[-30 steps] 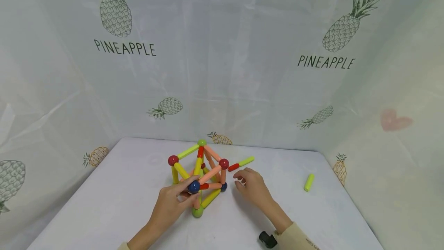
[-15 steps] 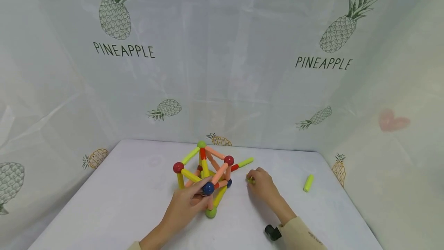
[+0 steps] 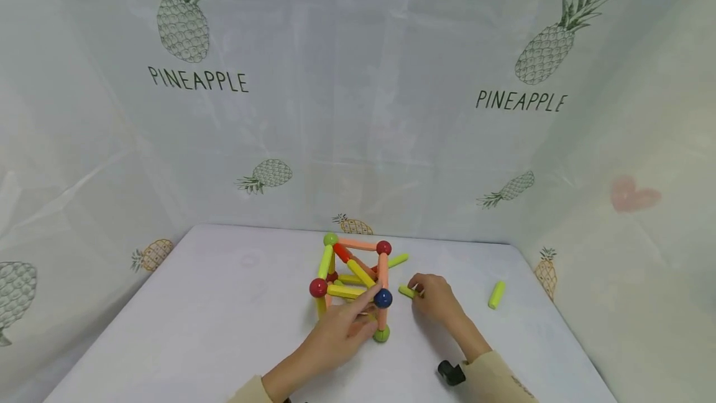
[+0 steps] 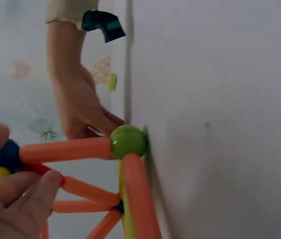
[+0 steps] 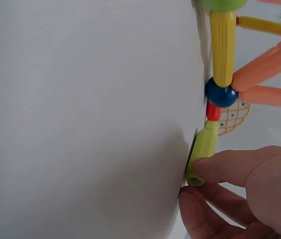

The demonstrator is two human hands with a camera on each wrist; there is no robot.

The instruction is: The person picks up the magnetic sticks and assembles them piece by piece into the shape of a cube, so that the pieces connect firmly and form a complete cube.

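Observation:
A magnetic stick-and-ball frame (image 3: 345,291) of orange, yellow, lime and red sticks stands on the table, joined by red, green and blue balls. My left hand (image 3: 338,331) grips its near corner at a blue ball (image 3: 383,298); in the left wrist view my fingers curl around that joint, beside a green ball (image 4: 128,141) low at the table. Right of the frame, my right hand (image 3: 439,297) pinches a lime magnetic stick (image 3: 407,291) low over the table. In the right wrist view, thumb and fingers close on the near end of this lime stick (image 5: 205,147).
Behind the frame lies a red-and-lime stick (image 3: 398,260), partly hidden. Another lime stick (image 3: 496,295) lies farther right on the white table (image 3: 168,328). A black device (image 3: 450,372) sits by the right sleeve. A pineapple-print curtain (image 3: 358,111) hangs behind.
My left hand has moved right and turned the frame, bringing its blue ball corner closer to my right hand. My right hand has shifted slightly right and now pinches a lime stick.

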